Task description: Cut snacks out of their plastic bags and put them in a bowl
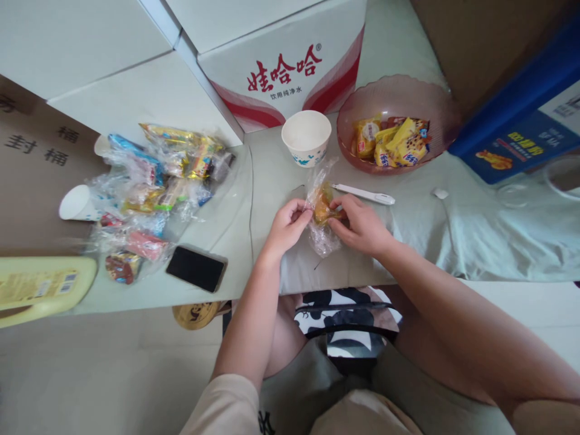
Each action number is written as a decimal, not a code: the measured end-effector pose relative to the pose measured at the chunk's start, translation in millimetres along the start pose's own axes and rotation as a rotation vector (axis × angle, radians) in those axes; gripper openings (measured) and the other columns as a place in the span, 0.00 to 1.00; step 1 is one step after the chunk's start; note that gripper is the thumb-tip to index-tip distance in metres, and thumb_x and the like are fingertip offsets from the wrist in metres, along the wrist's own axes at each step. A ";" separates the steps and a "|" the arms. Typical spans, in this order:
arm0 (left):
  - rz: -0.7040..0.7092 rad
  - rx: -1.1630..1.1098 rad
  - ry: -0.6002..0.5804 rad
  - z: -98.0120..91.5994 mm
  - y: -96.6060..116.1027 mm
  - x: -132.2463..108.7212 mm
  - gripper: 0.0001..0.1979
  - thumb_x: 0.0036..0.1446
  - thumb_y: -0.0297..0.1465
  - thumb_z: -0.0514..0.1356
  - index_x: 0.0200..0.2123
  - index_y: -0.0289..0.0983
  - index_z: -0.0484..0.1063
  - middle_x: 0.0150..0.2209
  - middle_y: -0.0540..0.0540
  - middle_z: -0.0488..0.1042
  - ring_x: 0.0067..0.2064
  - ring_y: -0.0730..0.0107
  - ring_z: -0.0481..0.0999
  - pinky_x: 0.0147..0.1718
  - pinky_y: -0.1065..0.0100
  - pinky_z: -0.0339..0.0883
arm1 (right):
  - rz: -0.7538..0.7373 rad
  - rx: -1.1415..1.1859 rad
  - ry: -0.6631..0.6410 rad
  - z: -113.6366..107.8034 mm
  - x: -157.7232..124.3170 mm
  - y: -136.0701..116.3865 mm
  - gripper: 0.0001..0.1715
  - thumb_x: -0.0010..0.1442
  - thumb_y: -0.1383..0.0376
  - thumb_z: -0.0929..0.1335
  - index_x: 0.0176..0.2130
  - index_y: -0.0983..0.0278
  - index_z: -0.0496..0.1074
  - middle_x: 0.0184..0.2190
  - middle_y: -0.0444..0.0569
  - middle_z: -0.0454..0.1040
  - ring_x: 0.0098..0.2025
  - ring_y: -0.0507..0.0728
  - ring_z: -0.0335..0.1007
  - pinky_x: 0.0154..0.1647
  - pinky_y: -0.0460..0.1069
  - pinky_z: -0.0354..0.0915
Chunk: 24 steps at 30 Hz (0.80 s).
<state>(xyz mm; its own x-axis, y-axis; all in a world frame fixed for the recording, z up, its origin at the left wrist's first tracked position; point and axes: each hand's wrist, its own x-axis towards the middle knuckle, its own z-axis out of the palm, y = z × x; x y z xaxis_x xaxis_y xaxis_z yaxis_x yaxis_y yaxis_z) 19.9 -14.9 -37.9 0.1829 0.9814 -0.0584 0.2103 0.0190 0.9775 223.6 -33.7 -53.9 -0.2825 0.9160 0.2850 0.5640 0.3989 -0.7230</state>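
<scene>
A small clear plastic bag (322,208) with a yellow-brown snack inside is held over the pale table (272,175) at the centre. My left hand (286,226) pinches the bag's left side with fingers closed. On the bag's right side, my right hand (360,225) grips it with fingers curled. A white pen-like tool (365,194) lies just behind my right hand. A white paper cup (307,136) stands beyond the bag.
A pink bowl (394,96) of yellow wrapped snacks sits at the back right. A pile of wrapped snacks in clear plastic (158,181) lies left, with a black phone (196,268) in front and another paper cup (77,203). White cartons (281,66) stand behind.
</scene>
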 end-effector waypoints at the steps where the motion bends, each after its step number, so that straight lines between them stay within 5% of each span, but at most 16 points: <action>1: -0.004 0.003 0.000 0.0 0.1 0.0 0.04 0.58 0.32 0.64 0.33 0.39 0.73 0.29 0.50 0.75 0.31 0.71 0.74 0.32 0.70 0.70 | 0.000 -0.002 -0.001 -0.2 0.1 0.0 0.11 0.63 0.62 0.65 0.46 0.61 0.68 0.41 0.53 0.76 0.33 0.58 0.71 0.36 0.53 0.65; 15: -0.003 -0.014 0.054 1.0 -4.6 3.0 0.05 0.60 0.31 0.64 0.31 0.39 0.73 0.28 0.50 0.76 0.31 0.71 0.77 0.35 0.69 0.72 | 0.020 0.042 -0.046 -7.6 2.9 -4.1 0.10 0.61 0.63 0.64 0.44 0.62 0.67 0.35 0.50 0.77 0.27 0.56 0.67 0.30 0.51 0.61; 24: -0.009 -0.007 0.048 0.7 -5.3 4.1 0.04 0.60 0.30 0.63 0.31 0.39 0.73 0.28 0.50 0.76 0.31 0.71 0.76 0.34 0.69 0.71 | 0.059 0.011 -0.078 -5.4 2.3 -2.7 0.11 0.61 0.64 0.65 0.45 0.63 0.68 0.41 0.54 0.78 0.31 0.57 0.72 0.34 0.52 0.64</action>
<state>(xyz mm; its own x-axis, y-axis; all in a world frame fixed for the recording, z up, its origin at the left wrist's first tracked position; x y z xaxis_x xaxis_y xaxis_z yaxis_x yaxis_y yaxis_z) 20.2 -11.1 -43.5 0.1342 0.9893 -0.0576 0.2054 0.0290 0.9782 225.5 -32.4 -47.9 -0.3090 0.9315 0.1919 0.5732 0.3434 -0.7440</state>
